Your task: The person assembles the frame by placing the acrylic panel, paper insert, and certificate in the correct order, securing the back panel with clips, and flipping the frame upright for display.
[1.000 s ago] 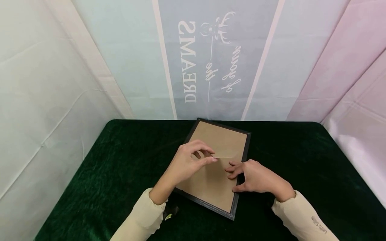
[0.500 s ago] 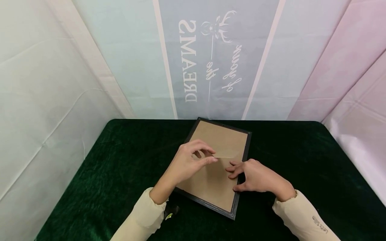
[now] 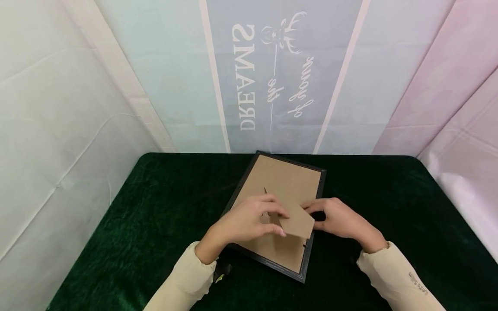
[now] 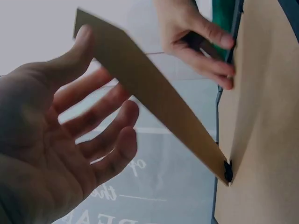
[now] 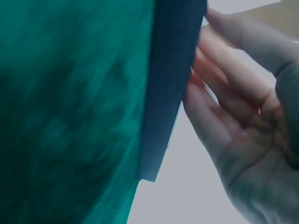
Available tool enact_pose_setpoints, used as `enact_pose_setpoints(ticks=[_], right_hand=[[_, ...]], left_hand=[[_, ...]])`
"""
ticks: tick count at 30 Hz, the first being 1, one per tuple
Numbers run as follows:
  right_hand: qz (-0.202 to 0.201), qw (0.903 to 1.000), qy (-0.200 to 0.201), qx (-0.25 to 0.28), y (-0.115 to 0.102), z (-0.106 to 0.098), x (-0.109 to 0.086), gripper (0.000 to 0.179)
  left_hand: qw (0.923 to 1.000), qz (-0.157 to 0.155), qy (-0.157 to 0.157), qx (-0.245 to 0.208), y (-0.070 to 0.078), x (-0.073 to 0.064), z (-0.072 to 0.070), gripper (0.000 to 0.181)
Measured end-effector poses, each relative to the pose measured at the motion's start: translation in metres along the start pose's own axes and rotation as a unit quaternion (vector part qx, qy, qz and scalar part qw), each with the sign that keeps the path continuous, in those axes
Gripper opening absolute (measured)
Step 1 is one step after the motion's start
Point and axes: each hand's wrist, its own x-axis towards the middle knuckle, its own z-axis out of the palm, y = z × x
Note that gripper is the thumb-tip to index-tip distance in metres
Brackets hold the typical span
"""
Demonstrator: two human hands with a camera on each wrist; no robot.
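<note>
A dark picture frame [image 3: 268, 266] lies face down, its brown backing board [image 3: 285, 175] upward. From the board a brown easel leg [image 3: 300, 223] stands up at a slant, joined by a small black hinge [image 4: 228, 171] in the left wrist view. My left hand [image 3: 249, 219] pinches the leg near its free end, thumb on one edge and fingers behind. My right hand [image 3: 345, 219] rests its fingertips against the frame's right side, fingers only slightly bent. In the right wrist view these fingers [image 5: 205, 109] touch the frame's dark outer side.
Dark green plush cloth [image 3: 163, 216] covers the table under the frame. A printed curtain [image 3: 268, 86] hangs along the back edge, with white fabric [image 3: 70, 129] at the left. A small black object [image 3: 222, 271] with a yellow-green mark shows beside the left cuff.
The easel leg now stands further out from the backing, showing its broad face. My left hand has shifted slightly toward me with it. My right hand has moved a little up along the frame.
</note>
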Motion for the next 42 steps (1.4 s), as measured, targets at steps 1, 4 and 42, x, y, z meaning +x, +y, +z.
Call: enact_pose_setpoints(ticks=[1, 4, 42], right_hand=[[0.010, 0.9998, 0.016, -0.006, 0.004, 0.000, 0.000, 0.032], [0.053, 0.9975, 0.044, -0.017, 0.013, -0.001, 0.000, 0.038], [0.214, 0.9763, 0.020, -0.028, 0.003, -0.002, 0.001, 0.084]], left_hand=[[0.9996, 0.006, -0.021, 0.019, 0.001, 0.001, 0.001, 0.033], [0.9944, 0.027, -0.071, 0.073, 0.001, 0.004, 0.008, 0.035], [0.9345, -0.341, 0.011, 0.100, -0.081, -0.021, -0.028, 0.048]])
